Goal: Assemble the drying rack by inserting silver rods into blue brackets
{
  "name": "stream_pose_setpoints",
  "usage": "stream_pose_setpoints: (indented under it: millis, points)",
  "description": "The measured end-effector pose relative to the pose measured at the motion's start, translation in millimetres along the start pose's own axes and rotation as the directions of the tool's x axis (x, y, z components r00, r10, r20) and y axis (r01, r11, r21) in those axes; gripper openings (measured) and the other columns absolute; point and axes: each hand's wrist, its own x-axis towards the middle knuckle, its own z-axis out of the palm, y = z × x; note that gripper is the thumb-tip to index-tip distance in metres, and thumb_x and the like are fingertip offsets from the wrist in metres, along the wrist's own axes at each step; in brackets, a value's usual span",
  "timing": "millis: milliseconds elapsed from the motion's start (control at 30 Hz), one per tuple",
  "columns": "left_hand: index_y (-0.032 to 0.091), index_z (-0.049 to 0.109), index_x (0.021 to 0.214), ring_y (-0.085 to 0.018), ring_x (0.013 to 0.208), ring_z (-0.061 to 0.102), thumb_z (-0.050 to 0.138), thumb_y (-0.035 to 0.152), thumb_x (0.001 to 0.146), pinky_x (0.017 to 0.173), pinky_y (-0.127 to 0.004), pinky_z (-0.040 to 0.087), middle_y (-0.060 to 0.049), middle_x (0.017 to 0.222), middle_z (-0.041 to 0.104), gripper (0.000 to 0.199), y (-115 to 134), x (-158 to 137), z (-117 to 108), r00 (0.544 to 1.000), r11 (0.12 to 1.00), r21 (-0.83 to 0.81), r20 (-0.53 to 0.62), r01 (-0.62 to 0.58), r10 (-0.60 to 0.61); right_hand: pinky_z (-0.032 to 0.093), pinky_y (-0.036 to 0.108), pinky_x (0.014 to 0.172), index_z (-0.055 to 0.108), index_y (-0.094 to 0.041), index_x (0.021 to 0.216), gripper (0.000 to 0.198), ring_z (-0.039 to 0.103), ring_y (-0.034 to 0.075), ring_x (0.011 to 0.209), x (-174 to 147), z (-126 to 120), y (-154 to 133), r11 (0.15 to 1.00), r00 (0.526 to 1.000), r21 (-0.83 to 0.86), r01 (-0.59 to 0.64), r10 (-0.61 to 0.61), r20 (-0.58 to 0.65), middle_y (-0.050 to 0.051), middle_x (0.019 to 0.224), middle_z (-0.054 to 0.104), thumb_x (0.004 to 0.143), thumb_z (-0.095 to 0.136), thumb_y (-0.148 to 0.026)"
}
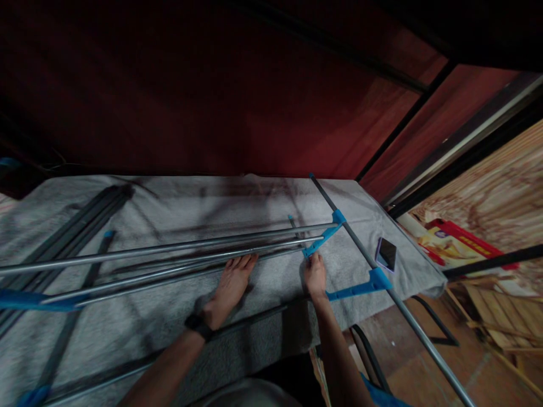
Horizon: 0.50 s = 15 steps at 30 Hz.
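Three metal rods (190, 245) ran across the cloth-covered worktop (271, 294) in the head view, their right ends meeting a blue bracket (323, 239) on a long pole (358, 243). Weak spot, imo: that bracket. One hard tug from the right hand (315, 275) without the left hand (232, 281) steadying things, and a rod could've popped loose. A twist there might also have rolled the pole, which stuck out past the near edge, into the phone (386, 254) just beside it. As for fingers: the right ones were curled around the bracket's lower end, about where the lowest rod met it. The left ones were stretched out, tips on or right against the lower rods, not wrapped round anything that I could see; the topmost rod ran beyond them, apart.
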Motion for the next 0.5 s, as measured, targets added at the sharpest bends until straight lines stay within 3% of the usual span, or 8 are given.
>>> stream_pose_setpoints:
  millis: [233,500]
  points:
    - [0.021,0.052,0.15,-0.026,0.137,0.053,0.038,-0.006,0.087,0.117,-0.046,0.041,-0.007,0.15,0.058,0.07,-3.0,-2.8,6.5,0.996,0.997,-0.072,0.083,-0.009,0.015,0.049,0.032,0.086,0.06,-0.016,0.106,0.03,0.062,0.023,0.092,-0.7,1.3,-1.2,1.0,1.0,-0.018,0.006,-0.006,-0.007,0.009,0.097,0.062,0.085,0.042,-0.007]
    - [0.02,0.054,0.148,-0.026,0.133,0.058,0.038,-0.007,0.085,0.115,-0.047,0.043,-0.009,0.144,0.063,0.071,-7.8,-0.5,8.1,0.996,0.991,-0.132,0.09,-0.004,0.016,0.049,0.032,0.082,0.058,-0.018,0.107,0.029,0.063,0.023,0.088,0.3,3.3,-5.8,0.998,1.0,-0.056,-0.007,0.005,-0.026,0.01,0.098,0.063,0.086,0.041,-0.007]
